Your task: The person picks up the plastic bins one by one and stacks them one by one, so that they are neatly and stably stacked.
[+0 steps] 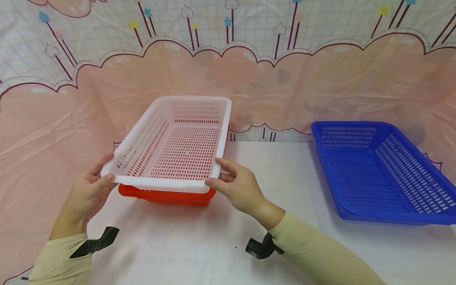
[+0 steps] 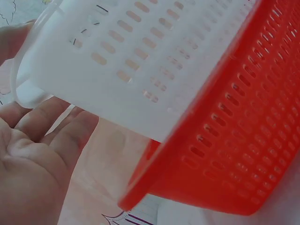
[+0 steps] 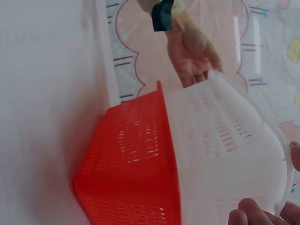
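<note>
A white slotted plastic basket sits partly inside a red basket, its rim raised well above the red one. My left hand grips the near left corner of the white rim, thumb on top and fingers beneath. At the near right corner my right hand pinches the same rim between thumb and fingers. The left wrist view shows the white wall standing out of the red basket. In the right wrist view the red basket rests on the table.
A blue slotted basket stands apart on the right of the white table. Behind the table hangs a pink and white patterned cloth. Black wrist mounts are strapped over the beige sleeves.
</note>
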A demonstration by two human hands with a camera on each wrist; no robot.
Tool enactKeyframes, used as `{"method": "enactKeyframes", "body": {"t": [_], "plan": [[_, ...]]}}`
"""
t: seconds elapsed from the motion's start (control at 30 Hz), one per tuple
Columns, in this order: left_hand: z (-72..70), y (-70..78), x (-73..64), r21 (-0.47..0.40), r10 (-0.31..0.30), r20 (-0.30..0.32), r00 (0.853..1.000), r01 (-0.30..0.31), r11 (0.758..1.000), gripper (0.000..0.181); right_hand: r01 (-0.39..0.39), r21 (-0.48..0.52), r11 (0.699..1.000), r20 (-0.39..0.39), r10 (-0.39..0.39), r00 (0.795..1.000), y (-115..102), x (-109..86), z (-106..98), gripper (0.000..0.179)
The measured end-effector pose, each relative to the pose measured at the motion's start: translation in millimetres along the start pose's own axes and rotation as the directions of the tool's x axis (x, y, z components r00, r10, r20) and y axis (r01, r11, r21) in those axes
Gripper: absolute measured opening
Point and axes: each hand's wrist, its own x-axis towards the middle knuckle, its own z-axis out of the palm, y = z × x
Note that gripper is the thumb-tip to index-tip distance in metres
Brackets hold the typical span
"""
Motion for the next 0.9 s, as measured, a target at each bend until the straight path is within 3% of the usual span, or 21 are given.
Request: {"method": "enactKeyframes", "body": {"t": [0.13, 0.27, 0.47, 0.67, 0.9], "plan": [[-5.3, -6.3, -3.3, 0.021, -0.046, 0.009, 0.999, 0.046, 0.999, 0.052, -0.016, -0.014, 1.000, 0.012, 0.016, 1.000, 5.9, 0.5, 0.8, 0.065], [-7.5, -13.2, -6.5, 0.035, -0.102, 0.001, 0.995, 0.102, 0.994, 0.051, -0.028, -0.099, 0.995, -0.005, 0.027, 1.000, 11.9, -1.4, -1.9, 0.064], [-3.6, -22.6, -8.1, 0.124, -0.161, -0.060, 0.985, 0.167, 0.978, 0.050, -0.034, -0.180, 0.983, -0.025, 0.030, 0.999, 17.6, -2.9, -8.7, 0.064], [-1.3, -21.0, -9.6, 0.286, -0.165, -0.094, 0.982, 0.185, 0.940, 0.053, -0.051, -0.165, 0.985, -0.018, 0.049, 0.999, 22.4, -1.8, -10.7, 0.064], [-3.4, -17.9, -11.0, 0.445, -0.179, -0.088, 0.980, 0.199, 0.873, 0.057, -0.066, -0.169, 0.983, -0.035, 0.061, 0.997, 27.0, -3.2, -9.0, 0.061]]}}
